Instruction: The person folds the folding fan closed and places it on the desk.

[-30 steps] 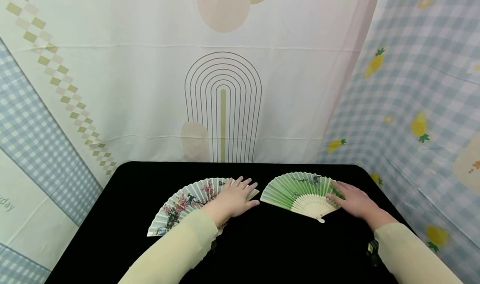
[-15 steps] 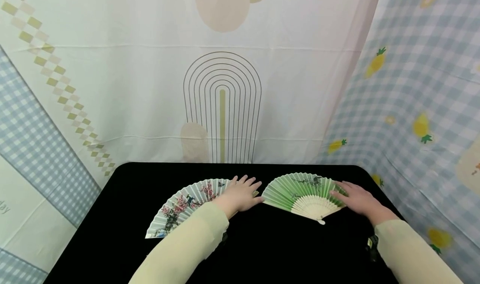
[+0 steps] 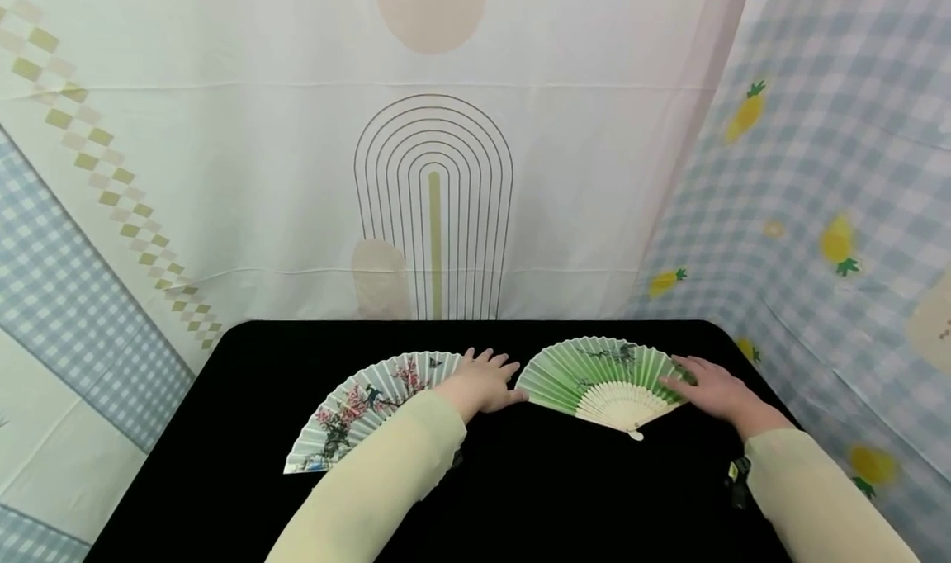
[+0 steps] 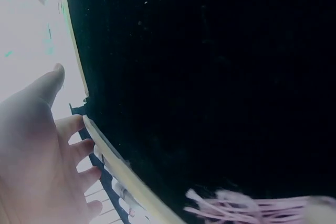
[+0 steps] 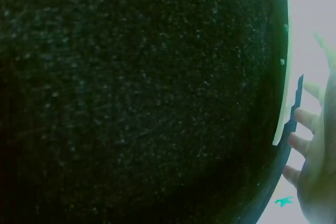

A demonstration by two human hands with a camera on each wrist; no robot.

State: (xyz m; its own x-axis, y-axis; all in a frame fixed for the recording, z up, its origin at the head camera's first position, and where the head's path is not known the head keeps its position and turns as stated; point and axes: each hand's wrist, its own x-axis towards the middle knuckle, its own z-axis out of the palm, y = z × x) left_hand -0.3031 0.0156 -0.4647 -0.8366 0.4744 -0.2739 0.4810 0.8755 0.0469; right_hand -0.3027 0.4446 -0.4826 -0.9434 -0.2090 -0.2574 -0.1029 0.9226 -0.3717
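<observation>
Two spread paper fans lie on a black table (image 3: 520,497). The left one is a white fan (image 3: 364,406) painted with pink blossoms; my left hand (image 3: 486,381) rests flat on its right end, fingers straight. The right one is a green fan (image 3: 594,377) with pale wooden ribs; my right hand (image 3: 709,390) lies flat on its right edge. In the left wrist view my left hand (image 4: 37,145) presses the fan's outer stick (image 4: 121,177), and a pink tassel (image 4: 252,205) shows near the bottom. In the right wrist view my right hand's fingers (image 5: 310,145) touch the green fan's edge (image 5: 283,93).
Patterned cloth hangs behind the table: a cream sheet with an arch print (image 3: 434,208) in the middle, and blue gingham with pineapples (image 3: 832,216) on the right. The table's back edge (image 3: 475,324) runs just behind the fans. Both arms wear pale yellow sleeves (image 3: 371,497).
My left hand has slid a little to the right along the white fan, toward the green one. My right hand has shifted slightly right. Both fans stay spread.
</observation>
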